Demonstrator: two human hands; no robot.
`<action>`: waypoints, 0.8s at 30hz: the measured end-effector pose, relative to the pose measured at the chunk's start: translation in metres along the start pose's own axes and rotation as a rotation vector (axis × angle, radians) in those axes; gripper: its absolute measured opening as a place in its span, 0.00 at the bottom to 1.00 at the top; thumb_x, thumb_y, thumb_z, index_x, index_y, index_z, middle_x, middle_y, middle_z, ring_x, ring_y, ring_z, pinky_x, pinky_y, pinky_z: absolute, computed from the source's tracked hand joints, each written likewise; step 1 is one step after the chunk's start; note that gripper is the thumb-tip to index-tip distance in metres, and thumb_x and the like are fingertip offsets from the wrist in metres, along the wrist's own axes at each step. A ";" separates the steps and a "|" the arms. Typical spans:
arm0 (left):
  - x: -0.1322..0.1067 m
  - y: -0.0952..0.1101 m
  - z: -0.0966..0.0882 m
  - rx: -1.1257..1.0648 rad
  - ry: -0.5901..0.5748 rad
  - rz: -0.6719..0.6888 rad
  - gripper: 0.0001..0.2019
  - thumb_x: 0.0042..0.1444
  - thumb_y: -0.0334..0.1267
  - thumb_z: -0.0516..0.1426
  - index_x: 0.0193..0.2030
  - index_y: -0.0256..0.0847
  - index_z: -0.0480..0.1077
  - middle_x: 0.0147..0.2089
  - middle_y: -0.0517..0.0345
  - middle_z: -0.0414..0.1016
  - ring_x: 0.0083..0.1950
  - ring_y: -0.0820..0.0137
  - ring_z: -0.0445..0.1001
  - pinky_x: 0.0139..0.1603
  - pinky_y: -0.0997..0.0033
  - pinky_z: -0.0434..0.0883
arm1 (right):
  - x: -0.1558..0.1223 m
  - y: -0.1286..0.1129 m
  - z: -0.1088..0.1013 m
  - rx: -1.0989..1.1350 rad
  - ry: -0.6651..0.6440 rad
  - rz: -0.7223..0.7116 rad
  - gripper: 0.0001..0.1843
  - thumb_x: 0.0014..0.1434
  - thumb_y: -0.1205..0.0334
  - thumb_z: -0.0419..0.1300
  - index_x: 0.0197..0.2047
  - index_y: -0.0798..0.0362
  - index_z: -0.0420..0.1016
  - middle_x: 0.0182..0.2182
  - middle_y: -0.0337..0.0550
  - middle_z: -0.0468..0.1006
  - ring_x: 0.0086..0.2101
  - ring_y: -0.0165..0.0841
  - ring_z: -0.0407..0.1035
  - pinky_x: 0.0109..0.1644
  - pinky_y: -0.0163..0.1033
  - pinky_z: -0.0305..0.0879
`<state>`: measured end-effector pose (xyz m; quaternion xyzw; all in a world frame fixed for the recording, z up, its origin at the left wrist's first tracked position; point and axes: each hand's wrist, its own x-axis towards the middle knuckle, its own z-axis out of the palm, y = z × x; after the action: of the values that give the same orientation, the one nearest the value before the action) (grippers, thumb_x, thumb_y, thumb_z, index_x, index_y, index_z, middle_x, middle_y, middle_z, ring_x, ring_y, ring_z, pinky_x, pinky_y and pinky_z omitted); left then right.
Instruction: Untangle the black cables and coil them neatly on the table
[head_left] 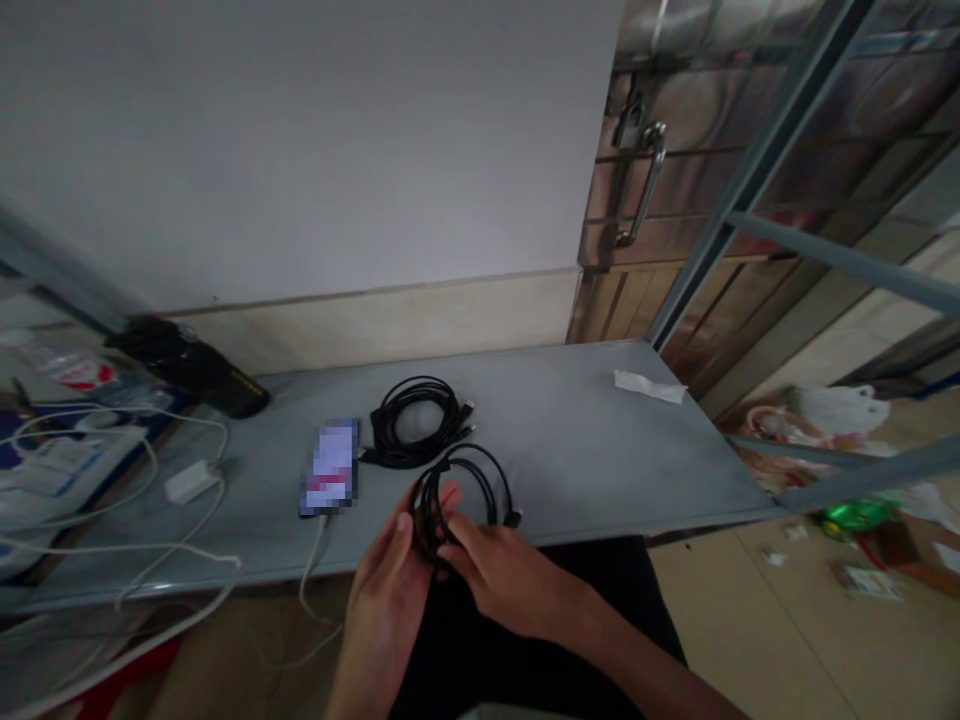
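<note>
A loosely coiled black cable is held between my two hands at the front edge of the table. My left hand curls around the coil's left side, thumb up. From the right, my right hand pinches the loops, with its fingertips partly hidden behind them. One dark plug of this cable sticks out to the right. Just beyond my hands, a second coiled black cable lies on the table, its plugs pointing right and left. Left of it rests a phone with a lit, blurred screen and a white cord attached.
The grey table meets a white wall. At its left are a black bottle lying tilted, a white adapter and tangled white cords. A paper strip lies at the right. A metal frame post rises at the right end.
</note>
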<state>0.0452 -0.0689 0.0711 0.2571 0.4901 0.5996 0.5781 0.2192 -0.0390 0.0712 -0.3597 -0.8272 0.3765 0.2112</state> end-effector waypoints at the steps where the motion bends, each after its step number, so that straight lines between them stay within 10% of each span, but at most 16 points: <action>1: 0.000 0.002 -0.001 0.025 -0.005 -0.002 0.26 0.64 0.58 0.68 0.62 0.47 0.84 0.61 0.44 0.87 0.65 0.46 0.84 0.69 0.44 0.81 | 0.003 0.000 0.003 -0.023 -0.024 -0.016 0.26 0.83 0.57 0.51 0.78 0.57 0.60 0.54 0.57 0.88 0.48 0.45 0.86 0.49 0.42 0.77; 5: 0.004 0.011 -0.004 0.082 -0.011 0.008 0.27 0.62 0.60 0.70 0.62 0.48 0.83 0.53 0.48 0.89 0.56 0.51 0.87 0.59 0.53 0.85 | 0.010 0.005 0.002 -0.131 -0.009 -0.123 0.31 0.85 0.49 0.51 0.81 0.57 0.59 0.61 0.59 0.85 0.49 0.46 0.86 0.50 0.43 0.77; 10: 0.029 0.021 -0.005 0.156 0.056 0.118 0.35 0.53 0.52 0.78 0.65 0.45 0.81 0.47 0.54 0.88 0.52 0.60 0.86 0.59 0.63 0.81 | 0.038 0.017 -0.013 -0.472 0.048 -0.295 0.25 0.83 0.41 0.54 0.67 0.52 0.75 0.44 0.47 0.90 0.42 0.42 0.85 0.50 0.44 0.74; 17: 0.109 0.039 -0.009 0.422 0.158 0.542 0.35 0.61 0.54 0.72 0.71 0.43 0.75 0.57 0.47 0.87 0.54 0.56 0.85 0.64 0.54 0.78 | 0.134 0.042 -0.038 -0.782 0.158 -0.452 0.20 0.84 0.50 0.53 0.52 0.54 0.80 0.47 0.50 0.84 0.53 0.44 0.76 0.63 0.51 0.66; 24: 0.172 0.021 -0.048 1.048 0.384 0.666 0.37 0.65 0.58 0.62 0.72 0.34 0.72 0.59 0.34 0.82 0.65 0.41 0.78 0.72 0.36 0.69 | 0.181 0.070 -0.019 -0.809 0.150 -0.345 0.10 0.81 0.66 0.56 0.56 0.56 0.78 0.52 0.51 0.81 0.53 0.44 0.74 0.61 0.49 0.66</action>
<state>-0.0403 0.0828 0.0266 0.5315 0.7062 0.4637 0.0614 0.1432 0.1388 0.0432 -0.2965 -0.9382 -0.0453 0.1726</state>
